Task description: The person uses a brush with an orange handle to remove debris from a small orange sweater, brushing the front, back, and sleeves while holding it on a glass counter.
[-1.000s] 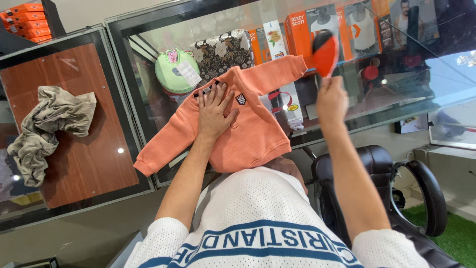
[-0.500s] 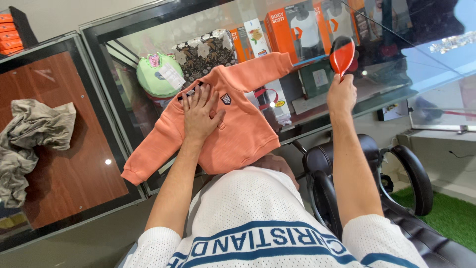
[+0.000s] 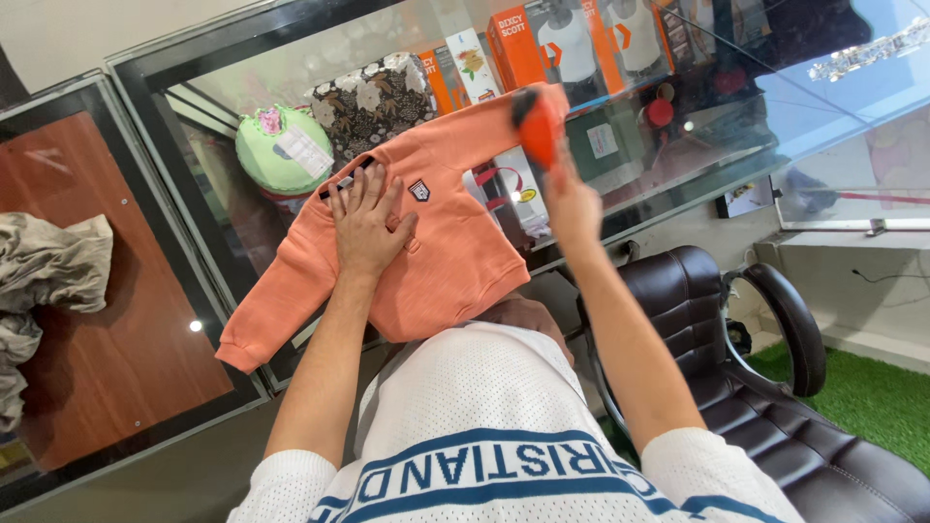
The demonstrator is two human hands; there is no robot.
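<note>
the sweater [image 3: 436,242] is pressed flat on the glass worktop [image 3: 678,145] by the left hand [image 3: 368,218], fingers spread; a red tool [image 3: 538,126] is gripped by the right hand [image 3: 572,203] over the right sleeve, which could be snagged

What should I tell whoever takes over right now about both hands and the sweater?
Left hand: flat, fingers spread, pressing on the chest of the orange sweater.
Right hand: closed around a small red-orange handheld tool, held over the sweater's sleeve; what kind of tool cannot be told.
Sweater: spread face up on the glass counter, both sleeves out, hem at the counter's near edge.
Nearby: crumpled grey cloth on the wooden top to the left, black office chair to the right.
Done: sweater laid flat and pinned. Left: the garment is not folded.
</note>
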